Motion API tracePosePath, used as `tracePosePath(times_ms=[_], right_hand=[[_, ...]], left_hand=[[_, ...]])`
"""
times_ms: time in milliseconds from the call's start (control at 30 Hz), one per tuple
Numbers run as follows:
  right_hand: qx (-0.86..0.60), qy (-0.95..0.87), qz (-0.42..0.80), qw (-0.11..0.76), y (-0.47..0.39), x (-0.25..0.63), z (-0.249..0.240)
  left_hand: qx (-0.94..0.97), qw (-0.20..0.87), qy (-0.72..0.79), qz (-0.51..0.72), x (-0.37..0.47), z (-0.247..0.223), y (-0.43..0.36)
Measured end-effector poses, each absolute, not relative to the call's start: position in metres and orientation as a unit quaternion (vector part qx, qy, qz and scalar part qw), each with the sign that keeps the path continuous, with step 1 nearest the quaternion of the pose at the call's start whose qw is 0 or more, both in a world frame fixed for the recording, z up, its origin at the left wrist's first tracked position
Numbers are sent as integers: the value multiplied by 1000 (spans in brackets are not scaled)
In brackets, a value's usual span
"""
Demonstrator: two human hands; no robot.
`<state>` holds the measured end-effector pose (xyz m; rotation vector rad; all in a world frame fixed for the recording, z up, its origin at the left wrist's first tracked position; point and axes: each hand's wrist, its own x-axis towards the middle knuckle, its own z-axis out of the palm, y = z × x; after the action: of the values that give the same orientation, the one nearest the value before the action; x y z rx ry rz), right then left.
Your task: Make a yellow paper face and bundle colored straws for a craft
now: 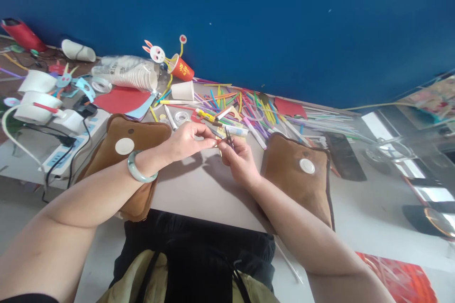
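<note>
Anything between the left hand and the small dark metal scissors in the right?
Nothing visible blocks the bare left hand from the small dark metal scissors in the bare right hand. The fingertips are close together; whether they touch is unclear. Slim multicoloured sticks lie beyond both hands.

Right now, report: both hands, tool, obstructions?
Right hand grips small dark metal scissors. Left hand close beside, its hold unclear. Slender multicoloured straws clutter pale table beyond.

Along the near edge of a pale grey table [202, 194] lie a squarish brown fabric left cushion [149, 133] and a matching right cushion [289, 177]. Slim multicoloured straws [240, 102] scatter along the far edge. Toward the far left corner lies a clear plastic sleeve of nested white cups [133, 75].
</note>
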<state>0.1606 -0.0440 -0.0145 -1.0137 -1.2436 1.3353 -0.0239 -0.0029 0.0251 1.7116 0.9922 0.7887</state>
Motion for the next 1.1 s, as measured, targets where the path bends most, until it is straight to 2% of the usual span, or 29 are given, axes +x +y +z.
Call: tracePosePath(times_ms=[233,767,1100], right_hand=[[-414,-511,578,483,-44,159,-19],[-424,-518,603,434,-45,158,-15],[-422,-522,602,433,-45,159,-15]], left_hand=[[625,583,376,359,-25,28,-5],[635,563,376,373,-26,26,-5],[636,563,375,372,-26,26,-5]])
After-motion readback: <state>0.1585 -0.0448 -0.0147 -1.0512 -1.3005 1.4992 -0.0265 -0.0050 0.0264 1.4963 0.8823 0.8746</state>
